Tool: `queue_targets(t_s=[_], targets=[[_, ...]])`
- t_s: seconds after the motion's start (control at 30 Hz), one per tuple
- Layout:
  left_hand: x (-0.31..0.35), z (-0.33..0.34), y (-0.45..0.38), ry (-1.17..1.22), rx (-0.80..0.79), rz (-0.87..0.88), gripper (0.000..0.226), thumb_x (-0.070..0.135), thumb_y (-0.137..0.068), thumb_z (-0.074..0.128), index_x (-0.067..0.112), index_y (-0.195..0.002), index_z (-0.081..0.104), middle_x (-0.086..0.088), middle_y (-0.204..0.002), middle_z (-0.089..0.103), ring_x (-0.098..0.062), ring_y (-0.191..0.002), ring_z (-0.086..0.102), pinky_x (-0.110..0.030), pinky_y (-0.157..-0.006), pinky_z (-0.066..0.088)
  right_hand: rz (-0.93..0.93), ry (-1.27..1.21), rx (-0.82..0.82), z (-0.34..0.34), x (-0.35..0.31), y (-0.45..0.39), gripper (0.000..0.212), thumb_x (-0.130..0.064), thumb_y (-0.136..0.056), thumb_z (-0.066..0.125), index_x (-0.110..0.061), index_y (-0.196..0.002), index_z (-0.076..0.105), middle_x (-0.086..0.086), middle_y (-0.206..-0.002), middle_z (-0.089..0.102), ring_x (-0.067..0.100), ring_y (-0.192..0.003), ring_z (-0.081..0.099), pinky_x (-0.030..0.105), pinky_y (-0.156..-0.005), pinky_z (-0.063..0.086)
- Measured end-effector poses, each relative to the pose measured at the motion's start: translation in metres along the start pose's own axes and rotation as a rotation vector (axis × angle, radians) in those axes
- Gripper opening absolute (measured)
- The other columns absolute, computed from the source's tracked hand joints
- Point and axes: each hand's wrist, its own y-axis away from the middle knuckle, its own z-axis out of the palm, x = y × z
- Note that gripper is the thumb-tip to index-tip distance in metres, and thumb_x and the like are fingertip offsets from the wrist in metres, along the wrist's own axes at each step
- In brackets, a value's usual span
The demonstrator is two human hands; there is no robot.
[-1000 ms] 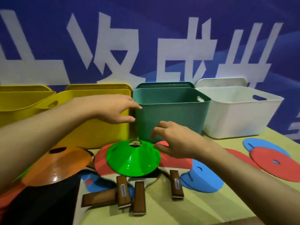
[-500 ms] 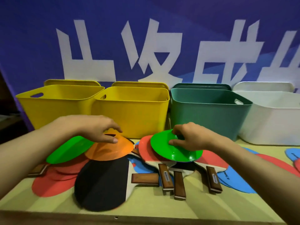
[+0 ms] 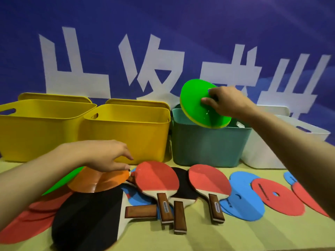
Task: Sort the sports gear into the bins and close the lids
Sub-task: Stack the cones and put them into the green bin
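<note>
My right hand (image 3: 226, 102) grips a green disc cone (image 3: 195, 109) by its centre hole and holds it tilted in the air above the teal bin (image 3: 206, 145); a yellow edge shows under the green. My left hand (image 3: 107, 156) rests on top of an orange disc cone (image 3: 97, 182) that lies on the table, with its fingertips at the cone's centre. Several table tennis bats with red (image 3: 155, 178) and black (image 3: 85, 216) faces lie in the middle of the table. Flat blue (image 3: 241, 205) and red (image 3: 277, 196) foam rings lie to the right.
Two yellow bins (image 3: 36, 129) (image 3: 126, 131) stand open at the back left, the teal one beside them, a white bin (image 3: 261, 153) at the right. Lids lean behind each bin. Another green cone (image 3: 61, 180) and red discs (image 3: 27, 221) lie under my left arm.
My right hand has lifted the green cone off the bats and carried it up over the teal bin. My left hand stays on the orange cone.
</note>
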Motion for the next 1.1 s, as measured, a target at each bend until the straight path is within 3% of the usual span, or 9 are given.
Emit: queue_targets(t_s=[0.1,0.33,0.4,0.47,0.57,0.7,0.83,0.93,1.1], targets=[[-0.004,-0.001,0.0,-0.001,0.012,-0.004,0.052,0.064,-0.099,0.044,0.041,-0.145,0.05,0.014,-0.148,0.048,-0.008,-0.135,0.046,-0.03,-0.114,0.037,0.065,0.083,-0.066,0.004,0.015,-0.035,0.046,-0.056,-0.099,0.052,-0.018,-0.074,0.05,0.003,-0.066,0.049,0.033,-0.071,0.052,0.04,-0.065,0.047],[-0.014,-0.001,0.005,0.006,-0.009,-0.038,0.046,0.057,-0.101,0.048,0.042,-0.144,0.049,0.014,-0.146,0.049,-0.007,-0.134,0.046,-0.025,-0.113,0.036,0.22,0.129,-0.256,0.073,0.038,-0.07,0.043,-0.054,-0.097,0.053,-0.013,-0.094,0.066,0.02,-0.106,0.067,0.038,-0.091,0.06,0.041,-0.078,0.052],[-0.021,0.0,0.011,-0.001,-0.026,-0.057,0.045,0.057,-0.101,0.048,0.041,-0.144,0.05,0.014,-0.146,0.049,-0.008,-0.134,0.047,-0.024,-0.113,0.035,0.226,0.151,-0.275,0.09,0.037,-0.06,0.042,-0.052,-0.097,0.052,-0.014,-0.097,0.069,0.016,-0.102,0.066,0.037,-0.093,0.064,0.04,-0.078,0.054],[-0.029,0.0,0.018,-0.005,-0.037,-0.079,0.045,0.057,-0.101,0.048,0.041,-0.143,0.05,0.013,-0.146,0.05,-0.009,-0.134,0.048,-0.026,-0.114,0.035,0.203,0.173,-0.225,0.098,0.032,-0.048,0.038,-0.045,-0.098,0.05,-0.013,-0.087,0.066,0.013,-0.091,0.064,0.033,-0.08,0.063,0.037,-0.069,0.052],[-0.041,0.001,0.027,-0.017,-0.058,-0.127,0.047,0.058,-0.1,0.049,0.041,-0.144,0.05,0.01,-0.146,0.051,-0.011,-0.135,0.048,-0.028,-0.115,0.035,0.112,0.175,-0.115,0.096,0.017,-0.034,0.032,-0.037,-0.097,0.048,-0.016,-0.078,0.061,0.009,-0.078,0.063,0.027,-0.063,0.059,0.033,-0.058,0.049],[-0.057,0.008,0.042,-0.011,-0.063,-0.228,0.055,0.061,-0.097,0.052,0.042,-0.148,0.043,0.004,-0.146,0.051,-0.015,-0.133,0.05,-0.032,-0.113,0.039,-0.084,0.141,0.025,0.087,-0.027,-0.012,0.025,-0.037,-0.098,0.048,-0.022,-0.087,0.065,0.003,-0.082,0.063,0.023,-0.066,0.059,0.031,-0.054,0.047],[-0.064,0.023,0.065,-0.083,-0.243,-0.444,0.095,0.071,-0.088,0.059,0.036,-0.162,0.01,-0.01,-0.167,0.006,-0.031,-0.151,0.028,-0.036,-0.121,0.03,-0.367,-0.093,0.145,0.077,-0.081,0.004,0.024,-0.035,-0.1,0.05,-0.02,-0.096,0.068,-0.001,-0.09,0.062,0.018,-0.077,0.058,0.035,-0.059,0.052],[-0.074,0.036,0.088,-0.076,-0.327,-0.552,0.123,0.076,-0.075,0.07,0.036,-0.161,-0.009,-0.01,-0.168,-0.007,-0.038,-0.153,0.019,-0.043,-0.121,0.029,-0.502,-0.235,0.071,0.081,-0.127,0.008,0.022,-0.036,-0.1,0.054,-0.022,-0.104,0.071,-0.002,-0.099,0.063,0.015,-0.088,0.059,0.039,-0.072,0.054],[-0.091,0.053,0.123,-0.011,-0.304,-0.546,0.114,0.07,-0.076,0.075,0.042,-0.16,0.004,-0.007,-0.165,0.001,-0.034,-0.151,0.023,-0.041,-0.119,0.033,-0.575,-0.337,-0.277,0.114,-0.223,0.014,0.043,-0.05,-0.095,0.063,-0.025,-0.129,0.061,0.001,-0.13,0.055,0.017,-0.102,0.062,0.027,-0.084,0.047]])
